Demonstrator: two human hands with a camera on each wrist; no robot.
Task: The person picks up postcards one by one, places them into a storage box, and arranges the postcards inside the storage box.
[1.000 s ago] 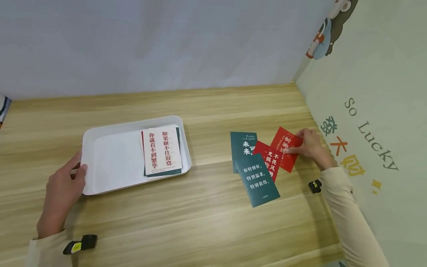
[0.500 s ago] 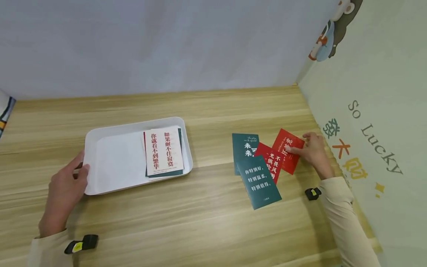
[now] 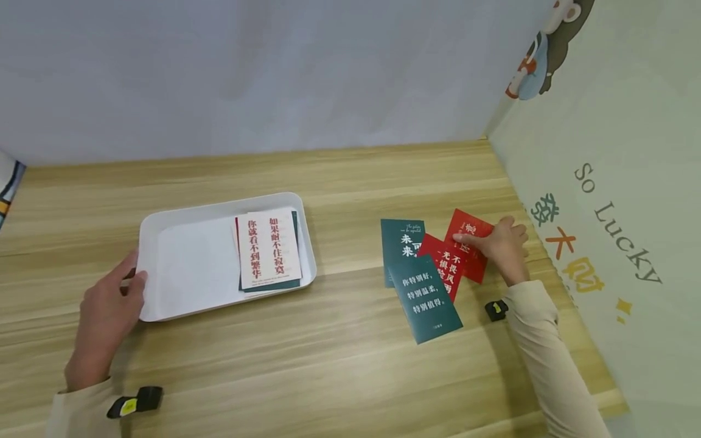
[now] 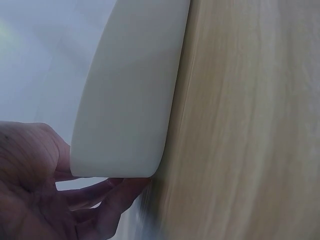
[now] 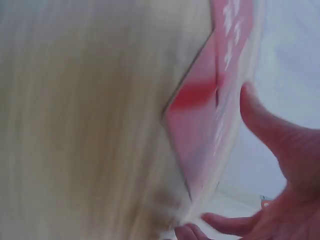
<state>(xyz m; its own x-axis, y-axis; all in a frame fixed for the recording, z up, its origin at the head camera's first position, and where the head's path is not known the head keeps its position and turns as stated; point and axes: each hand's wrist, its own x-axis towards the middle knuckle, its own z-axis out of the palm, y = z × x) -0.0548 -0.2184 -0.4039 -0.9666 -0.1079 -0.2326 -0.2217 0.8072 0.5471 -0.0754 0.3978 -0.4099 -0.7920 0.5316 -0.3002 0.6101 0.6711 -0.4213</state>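
My left hand (image 3: 106, 313) grips the near left end of a shallow white tray (image 3: 219, 205), thumb at the rim and fingers against the outer end wall. In the left wrist view the tray's side wall (image 4: 127, 90) stands beside the hand. Inside the tray's right half lies a stack of cards, a cream card (image 3: 269, 249) with red characters on top. My right hand (image 3: 506, 246) is over the rightmost red card (image 3: 475, 264), thumb and fingers spread apart in the right wrist view. That card overlaps another red card (image 3: 438, 248) and two dark green cards (image 3: 428, 301) in a fan.
The wood-grain table (image 3: 306, 365) meets a pale back wall (image 3: 246, 79) and a printed right wall (image 3: 630, 340). Black wrist devices with yellow labels sit at both sleeves, the right device (image 3: 496, 310) close to the cards.
The right hand has shifted slightly left over the red card, its wrist swinging inward and its grip on the card's edge loosening. The left hand stays at the tray.
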